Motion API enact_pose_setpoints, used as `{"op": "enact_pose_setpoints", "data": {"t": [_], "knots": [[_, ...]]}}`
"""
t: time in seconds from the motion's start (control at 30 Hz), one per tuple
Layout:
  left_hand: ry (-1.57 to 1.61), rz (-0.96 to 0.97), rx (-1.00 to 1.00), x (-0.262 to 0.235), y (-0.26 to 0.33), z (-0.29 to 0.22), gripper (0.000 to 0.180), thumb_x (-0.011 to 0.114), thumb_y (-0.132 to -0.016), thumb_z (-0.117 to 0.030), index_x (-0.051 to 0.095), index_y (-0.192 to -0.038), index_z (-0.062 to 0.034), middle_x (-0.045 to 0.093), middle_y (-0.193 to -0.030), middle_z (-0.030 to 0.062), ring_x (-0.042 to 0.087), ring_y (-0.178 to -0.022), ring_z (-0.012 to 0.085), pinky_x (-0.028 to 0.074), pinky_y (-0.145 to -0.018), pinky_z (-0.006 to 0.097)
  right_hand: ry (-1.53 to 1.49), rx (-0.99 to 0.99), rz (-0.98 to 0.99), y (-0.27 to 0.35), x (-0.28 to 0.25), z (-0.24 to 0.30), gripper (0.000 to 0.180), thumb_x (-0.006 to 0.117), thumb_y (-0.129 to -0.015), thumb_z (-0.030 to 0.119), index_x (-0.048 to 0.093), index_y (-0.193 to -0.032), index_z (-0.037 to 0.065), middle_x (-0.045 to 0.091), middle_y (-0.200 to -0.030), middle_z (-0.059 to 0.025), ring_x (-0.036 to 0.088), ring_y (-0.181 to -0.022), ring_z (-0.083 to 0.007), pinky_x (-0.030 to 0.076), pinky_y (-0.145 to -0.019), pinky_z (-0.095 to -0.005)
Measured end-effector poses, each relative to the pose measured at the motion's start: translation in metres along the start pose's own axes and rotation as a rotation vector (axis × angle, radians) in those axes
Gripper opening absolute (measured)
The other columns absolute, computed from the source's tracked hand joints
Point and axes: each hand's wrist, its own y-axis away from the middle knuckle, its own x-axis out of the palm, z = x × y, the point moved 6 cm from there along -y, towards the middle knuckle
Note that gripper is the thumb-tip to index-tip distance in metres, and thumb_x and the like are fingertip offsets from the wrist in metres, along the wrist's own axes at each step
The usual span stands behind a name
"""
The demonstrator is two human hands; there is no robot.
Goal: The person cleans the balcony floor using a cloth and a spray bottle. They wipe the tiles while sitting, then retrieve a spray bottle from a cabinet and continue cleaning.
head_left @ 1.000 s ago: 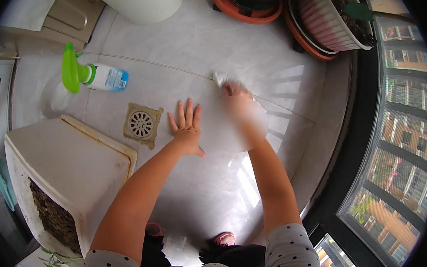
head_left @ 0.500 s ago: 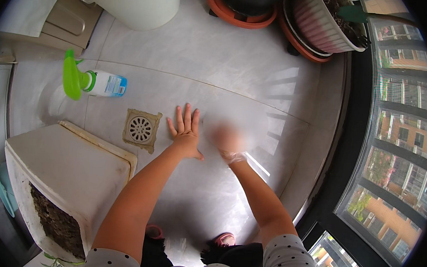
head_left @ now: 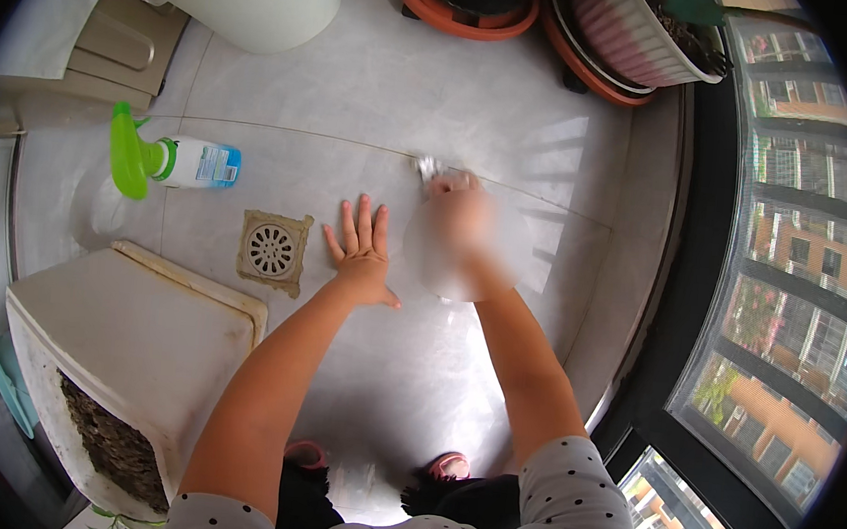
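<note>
My left hand [head_left: 362,265] lies flat on the grey tiled floor [head_left: 302,170], fingers spread, just right of a square floor drain [head_left: 272,251]. My right hand [head_left: 460,213] is farther forward and to the right, curled down on the tiles near a grout line. A crumpled white wipe [head_left: 428,168] sticks out past its fingers; most of it is hidden under the hand. A hazy round patch blurs part of this hand and wrist. On its side at the left lies a spray bottle [head_left: 175,158] with a bright green trigger head.
A white planter box [head_left: 141,312] with soil stands at the near left. A white bucket [head_left: 275,4] is at the far left. Potted plants on orange saucers [head_left: 472,25] line the far side. A dark-framed window [head_left: 683,255] bounds the right.
My right hand has moved forward across the floor, and the white wipe now shows beyond its fingers. My left hand stays planted. The whole view has shifted slightly.
</note>
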Motion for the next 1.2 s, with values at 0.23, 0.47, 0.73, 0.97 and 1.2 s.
{"op": "enact_pose_setpoints", "data": {"t": [0.23,0.47,0.73,0.97,1.2], "knots": [[-0.013,0.010,-0.055,0.001,0.007,0.016,0.147,0.086,-0.043,-0.045,-0.016,-0.140,-0.0034,-0.023,-0.145,0.0234,-0.025,-0.130,0.0450,-0.008,-0.099,0.066,0.028,-0.162,0.075,0.051,-0.006,0.045,0.007,0.065,-0.070,0.007,0.059,-0.069,0.010,0.058,-0.071,-0.0098,0.057,-0.064,-0.0294,0.046,-0.056,-0.0399],[-0.012,0.010,-0.037,0.001,0.004,0.010,0.148,0.086,-0.042,-0.045,-0.016,-0.140,-0.0036,-0.023,-0.145,0.0232,-0.025,-0.130,0.0453,-0.008,-0.099,0.066,0.109,-0.049,-0.018,0.051,0.009,0.021,0.004,0.064,-0.072,0.008,0.061,-0.072,0.010,0.058,-0.072,-0.0100,0.057,-0.063,-0.0307,0.046,-0.054,-0.0402],[-0.005,-0.026,-0.011,0.001,0.003,0.004,0.148,0.087,-0.041,-0.044,-0.015,-0.141,-0.0039,-0.022,-0.145,0.0229,-0.024,-0.131,0.0451,-0.008,-0.099,0.066,0.164,0.009,-0.031,0.011,0.005,0.014,0.005,0.060,-0.076,0.009,0.059,-0.071,0.009,0.057,-0.071,-0.0121,0.057,-0.062,-0.0314,0.045,-0.053,-0.0400],[-0.012,-0.011,-0.061,-0.001,0.007,0.011,0.149,0.087,-0.040,-0.043,-0.015,-0.141,-0.0055,-0.021,-0.146,0.0213,-0.023,-0.132,0.0439,-0.007,-0.100,0.065,0.124,0.029,0.222,0.093,0.002,0.030,0.004,0.060,-0.078,0.012,0.061,-0.082,0.010,0.059,-0.076,-0.0127,0.059,-0.066,-0.0318,0.047,-0.058,-0.0413],[-0.018,0.010,-0.063,-0.001,0.005,0.008,0.149,0.087,-0.040,-0.043,-0.015,-0.141,-0.0047,-0.022,-0.146,0.0213,-0.023,-0.132,0.0438,-0.007,-0.100,0.065,0.163,0.287,0.064,0.094,-0.011,0.035,0.008,0.055,-0.082,0.013,0.059,-0.087,0.008,0.061,-0.080,-0.0156,0.059,-0.071,-0.0357,0.048,-0.062,-0.0429]]}}
